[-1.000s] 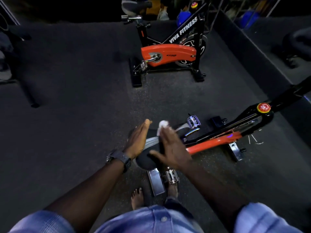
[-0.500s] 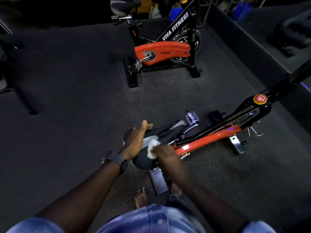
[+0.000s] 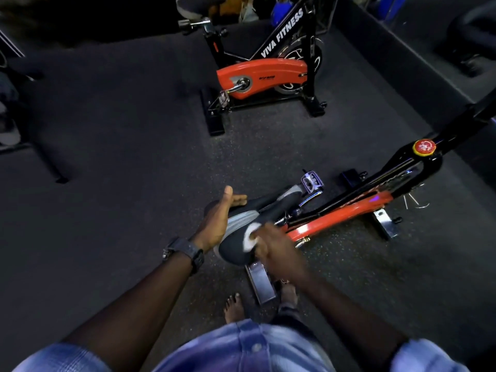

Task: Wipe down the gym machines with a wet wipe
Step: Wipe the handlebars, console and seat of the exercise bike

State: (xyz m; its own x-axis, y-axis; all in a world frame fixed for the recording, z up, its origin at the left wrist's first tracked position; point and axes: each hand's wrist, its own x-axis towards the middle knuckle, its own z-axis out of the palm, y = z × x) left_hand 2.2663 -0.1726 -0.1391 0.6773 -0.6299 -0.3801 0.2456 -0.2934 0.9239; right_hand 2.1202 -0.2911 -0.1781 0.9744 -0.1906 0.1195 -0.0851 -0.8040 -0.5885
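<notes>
A: What has changed in the last second?

B: The wipe (image 3: 251,235) has travelled along the saddle (image 3: 241,226). A second ago the right hand (image 3: 276,249) held it at the far, narrow end. Half a second ago it was at mid-length. It now lies on the near, wide end, toward the saddle's right edge.

A: State of the right hand?

B: Its fingers are curled over the wipe and press it onto the saddle top. The hand is motion-blurred, so a stroke is judged to be in progress. How the thumb lies cannot be told.

A: And the left hand (image 3: 218,221)?

B: It is unchanged in all three views: fingers straight and together, thumb up, the palm flat against the saddle's left side. It holds nothing. It appears to steady the saddle against the stroke.

A: Where is the saddle?

B: It is on the near bike (image 3: 346,210), whose red and black frame runs off to the far right. A second bike (image 3: 264,76) stands well apart at the far side of the floor (image 3: 120,157). No hand is near it.

A: What does this mean for the task?

B: One far-to-near pass over the saddle top is judged nearly complete. Whether the saddle's sides are wiped cannot be told. The near bike's frame and the second bike are yet to be reached, so the task is judged to be at an early stage.
</notes>
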